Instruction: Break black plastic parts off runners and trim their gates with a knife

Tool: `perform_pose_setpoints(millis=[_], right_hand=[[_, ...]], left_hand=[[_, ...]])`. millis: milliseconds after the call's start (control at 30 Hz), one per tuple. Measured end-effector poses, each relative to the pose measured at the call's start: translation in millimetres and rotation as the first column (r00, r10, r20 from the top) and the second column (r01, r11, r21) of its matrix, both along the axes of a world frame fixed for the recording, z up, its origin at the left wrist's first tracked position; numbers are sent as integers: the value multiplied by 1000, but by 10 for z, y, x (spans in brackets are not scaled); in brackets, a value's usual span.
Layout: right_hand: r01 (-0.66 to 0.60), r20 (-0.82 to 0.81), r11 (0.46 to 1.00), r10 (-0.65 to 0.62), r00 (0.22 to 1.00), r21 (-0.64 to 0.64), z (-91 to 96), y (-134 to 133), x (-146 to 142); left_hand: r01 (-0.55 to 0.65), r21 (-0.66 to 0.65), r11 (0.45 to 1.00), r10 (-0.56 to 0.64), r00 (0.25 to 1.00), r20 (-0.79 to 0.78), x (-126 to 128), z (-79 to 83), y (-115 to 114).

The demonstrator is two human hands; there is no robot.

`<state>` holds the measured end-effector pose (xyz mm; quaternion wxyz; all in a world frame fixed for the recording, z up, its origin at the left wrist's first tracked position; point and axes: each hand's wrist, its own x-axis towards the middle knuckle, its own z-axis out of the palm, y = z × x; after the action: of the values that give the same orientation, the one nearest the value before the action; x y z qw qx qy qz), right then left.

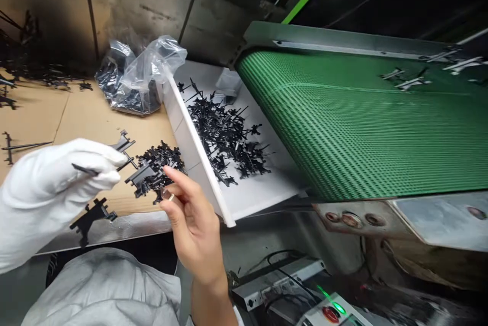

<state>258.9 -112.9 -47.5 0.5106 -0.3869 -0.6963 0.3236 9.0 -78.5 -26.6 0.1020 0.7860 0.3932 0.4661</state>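
Observation:
My left hand point(64, 188), in a white glove, is closed around the thin black stem point(84, 169) of a moulded plastic piece. Black bracket-like ends point(122, 144) stick out above its fingertips, and another dark bracket point(93, 218) shows below the hand. Whether these all belong to one moulding, I cannot tell. My bare right hand point(194, 224) pinches a small flat piece point(168, 194) with a pale edge between thumb and index finger. Just past that index fingertip is a black bracket point(144, 176), in front of a heap of small black plastic parts point(162, 155).
A white tray point(204, 148) holds black parts with stems point(224, 132). A clear plastic bag point(139, 79) stands behind the heap. To the right runs a green conveyor belt point(362, 132) carrying several parts point(409, 81). A control box point(331, 310) sits low at front.

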Motion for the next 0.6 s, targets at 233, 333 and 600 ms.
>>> perform_pose_setpoints(millis=[233,333,600], right_hand=[[-28,-14,998,29,999,59,32,89,-62],[-23,-36,998,26,999,67,19,114,-64],[183,-71,983,-181,981,21,11,87,-19]], left_hand=[[-9,-10,1000,9,997,74,31,45,-4],[19,-2,1000,-19,998,53,-18,17,5],[7,-61,998,0,994,113,69,86,-13]])
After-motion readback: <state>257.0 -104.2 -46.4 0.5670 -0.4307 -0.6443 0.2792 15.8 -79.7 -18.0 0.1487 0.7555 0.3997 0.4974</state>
